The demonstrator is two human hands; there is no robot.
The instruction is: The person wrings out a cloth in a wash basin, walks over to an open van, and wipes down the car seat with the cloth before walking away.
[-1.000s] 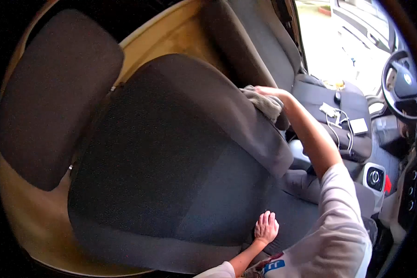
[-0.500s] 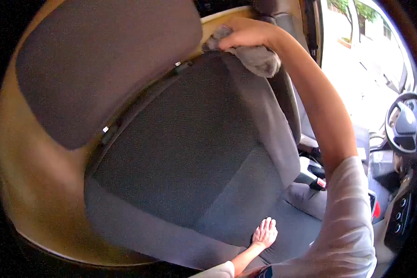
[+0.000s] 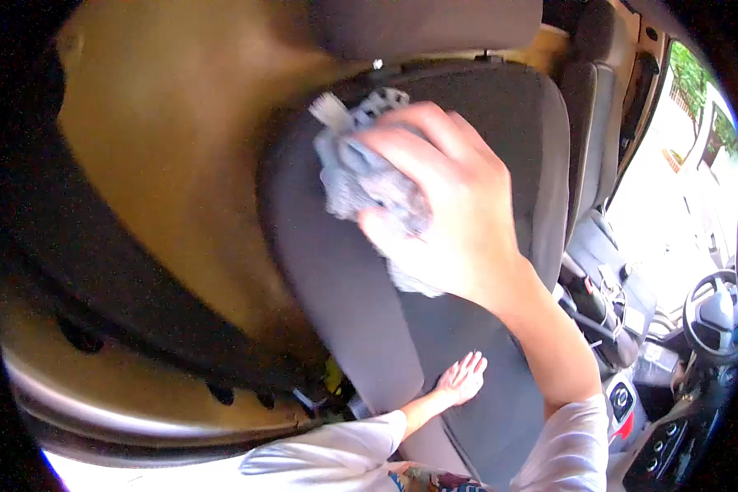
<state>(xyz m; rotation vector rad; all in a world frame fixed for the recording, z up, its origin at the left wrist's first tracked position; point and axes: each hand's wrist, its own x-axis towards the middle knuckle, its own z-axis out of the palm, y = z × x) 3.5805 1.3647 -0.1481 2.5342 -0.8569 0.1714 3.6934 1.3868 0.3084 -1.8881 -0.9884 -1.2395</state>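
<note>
My right hand (image 3: 451, 189) is up close in the middle of the view. Its fingers and thumb are wrapped round a crumpled grey cloth (image 3: 353, 176), over the backrest of the dark seat (image 3: 344, 279). Part of the backrest is hidden behind the hand and cloth. Lower down, my left hand (image 3: 462, 379) lies on the seat cushion (image 3: 496, 418) with its fingers apart and nothing in them. A headrest (image 3: 435, 25) shows at the top edge.
Tan interior trim (image 3: 164, 139) and a dark door-side edge are on the left. At the right are another seat (image 3: 603, 246) with cables on it, a centre console (image 3: 621, 399), a steering wheel (image 3: 713, 313) and a bright window.
The view has swung round the seat. My right hand has moved with the cloth from the backrest's far side across its top to the near side. My left hand stays on the cushion.
</note>
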